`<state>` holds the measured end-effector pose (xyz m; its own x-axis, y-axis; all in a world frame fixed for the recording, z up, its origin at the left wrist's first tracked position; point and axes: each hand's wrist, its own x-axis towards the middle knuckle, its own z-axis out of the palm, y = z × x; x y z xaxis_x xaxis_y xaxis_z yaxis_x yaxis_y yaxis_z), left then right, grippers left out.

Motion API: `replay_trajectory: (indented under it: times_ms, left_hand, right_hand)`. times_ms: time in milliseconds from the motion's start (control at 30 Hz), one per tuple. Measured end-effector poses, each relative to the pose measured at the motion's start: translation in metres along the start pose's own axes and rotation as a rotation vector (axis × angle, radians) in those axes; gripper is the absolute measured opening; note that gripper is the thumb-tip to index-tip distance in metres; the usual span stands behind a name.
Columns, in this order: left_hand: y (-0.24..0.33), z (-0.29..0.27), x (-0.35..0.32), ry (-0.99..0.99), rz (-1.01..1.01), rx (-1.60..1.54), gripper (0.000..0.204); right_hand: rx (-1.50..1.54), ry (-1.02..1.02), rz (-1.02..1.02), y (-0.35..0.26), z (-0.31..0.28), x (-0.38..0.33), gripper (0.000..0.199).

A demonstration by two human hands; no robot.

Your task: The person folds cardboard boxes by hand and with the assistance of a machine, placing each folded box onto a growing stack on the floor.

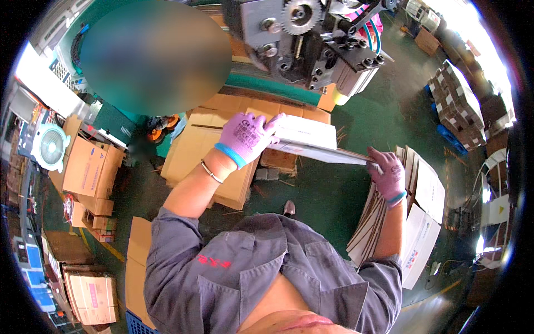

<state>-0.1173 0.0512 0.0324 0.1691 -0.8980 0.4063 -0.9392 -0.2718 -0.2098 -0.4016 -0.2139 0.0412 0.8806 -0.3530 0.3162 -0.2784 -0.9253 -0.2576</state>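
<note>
Between my hands is a folded white cardboard carton blank [308, 131], its thin edge towards me. My left hand [249, 135], in a lilac glove with a teal cuff, is closed on its left end. At the other end my right hand [387, 173], gloved alike, pinches the corner with thumb and fingers. Just beyond the blank stands a dark metal machine [308, 44] with a toothed gear. Brown flat cardboard sheets [192, 147] lie below and left of my left hand. Close to my right forearm is a leaning stack of white-faced carton blanks [420, 222].
On the left are brown cartons [86, 170] with a pale round fan [51, 146] beside them. More cartons [92, 295] stand at lower left. A loaded pallet [459, 106] is at far right on the green floor [367, 119]. A blurred oval hides the upper left.
</note>
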Motion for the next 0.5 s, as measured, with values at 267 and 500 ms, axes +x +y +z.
replay_trajectory:
  times_ms: [267, 500]
  left_hand:
    - [-0.046, 0.006, 0.065, 0.074, -0.118, -0.06, 0.034]
    - [-0.056, 0.017, 0.077, 0.197, -0.081, -0.013, 0.036]
  right_hand:
    - [0.188, 0.278, -0.127, 0.025, -0.013, 0.076, 0.024]
    - [1.087, 0.554, 0.395, 0.125, 0.019, 0.131, 0.046]
